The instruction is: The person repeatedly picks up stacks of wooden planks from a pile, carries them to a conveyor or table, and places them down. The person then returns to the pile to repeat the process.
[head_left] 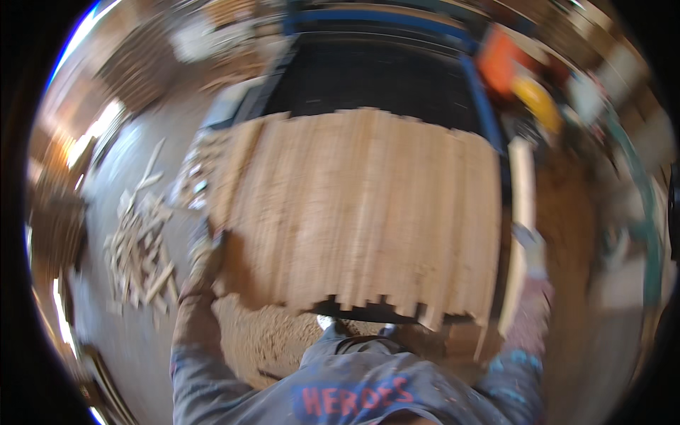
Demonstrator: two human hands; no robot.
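Observation:
A broad row of long wooden strips [361, 212] lies side by side in front of me, their ends uneven. At its left edge is my left hand [205, 256], gloved and smeared by motion; its fingers do not show clearly. To the right of the row, my gloved right hand [531, 249] is closed around a single pale wooden strip [523, 180]. That strip stands apart from the row, running lengthwise beside it. Motion blurs both hands.
The strips rest on a blue-framed machine with a black bed [375, 78]. Wood offcuts [145, 248] are heaped on the floor at left. Sawdust [265, 336] lies near my feet. Orange [496, 60] and yellow [536, 103] objects stand at far right, stacked wood [138, 60] at far left.

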